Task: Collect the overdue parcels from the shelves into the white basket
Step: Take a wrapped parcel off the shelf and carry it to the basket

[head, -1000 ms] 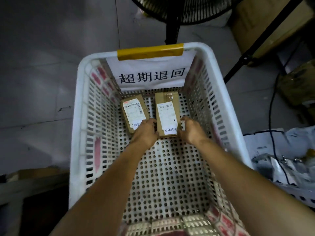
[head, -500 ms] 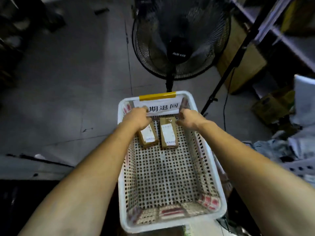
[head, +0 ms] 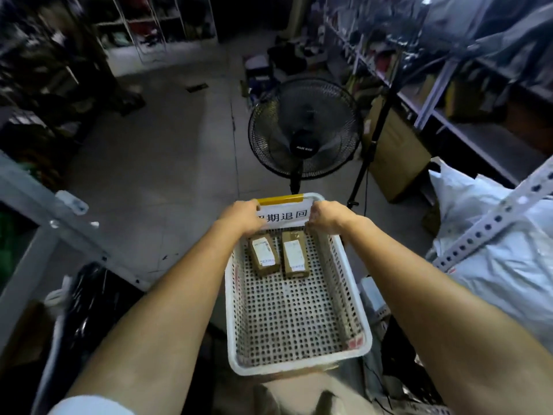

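The left hand (head: 243,216) and the right hand (head: 325,217) curl fingers over the far rim of the white plastic basket (head: 299,362). A small brown cardboard parcel (head: 263,256) and a second brown parcel (head: 294,255) lie inside, near them

A black standing fan (head: 305,130) rests on the grey floor (head: 167,163). Just right of it, a thin black pole (head: 374,145) slants past a brown cardboard box (head: 395,157). Crumpled pale plastic bags (head: 490,265) lie at right, behind a perforated metal bar (head: 493,220).
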A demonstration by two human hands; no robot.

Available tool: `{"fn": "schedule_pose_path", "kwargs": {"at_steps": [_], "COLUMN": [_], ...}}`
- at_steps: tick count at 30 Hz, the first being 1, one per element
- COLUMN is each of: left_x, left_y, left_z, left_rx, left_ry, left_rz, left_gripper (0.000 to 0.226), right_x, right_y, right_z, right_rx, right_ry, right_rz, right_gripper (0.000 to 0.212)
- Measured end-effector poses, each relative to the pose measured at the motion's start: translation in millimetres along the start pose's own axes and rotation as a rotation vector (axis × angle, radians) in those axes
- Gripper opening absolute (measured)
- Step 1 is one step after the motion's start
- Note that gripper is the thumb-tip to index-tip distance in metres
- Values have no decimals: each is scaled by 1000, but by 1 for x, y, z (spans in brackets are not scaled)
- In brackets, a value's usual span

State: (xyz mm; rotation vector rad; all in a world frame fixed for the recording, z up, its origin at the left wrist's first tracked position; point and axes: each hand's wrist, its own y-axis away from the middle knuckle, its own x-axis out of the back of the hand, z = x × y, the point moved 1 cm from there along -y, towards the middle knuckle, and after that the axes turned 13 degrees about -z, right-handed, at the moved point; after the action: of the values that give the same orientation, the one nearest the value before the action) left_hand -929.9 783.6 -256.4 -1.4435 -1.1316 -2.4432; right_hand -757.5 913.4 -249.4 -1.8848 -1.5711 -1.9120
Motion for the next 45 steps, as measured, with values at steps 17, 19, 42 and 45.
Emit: {"fn": "schedule_pose_path", "kwargs": {"at_steps": [17,19,42,45], "left_x": [-97,-115,-462,-501], "left_y": [209,246,672,718], "left_z": [-4,-8,129,175], "left_rx": [477,542,1284,1419], "left_ry": [271,311,740,780], "left_rz": [198,236,529,559], "left_gripper": [48,41,48,50], "right_x": [-40,-54,-330,-367], "right_y": [92,105,448,501], "right_z": [-45,-59,-102,-95], "right_rx": [434,490,1282,1381], "right_ry": [333,379,830,894], "right_rz": [-84,-100,-360,-401], "right_gripper": [52,55,52,53]}}
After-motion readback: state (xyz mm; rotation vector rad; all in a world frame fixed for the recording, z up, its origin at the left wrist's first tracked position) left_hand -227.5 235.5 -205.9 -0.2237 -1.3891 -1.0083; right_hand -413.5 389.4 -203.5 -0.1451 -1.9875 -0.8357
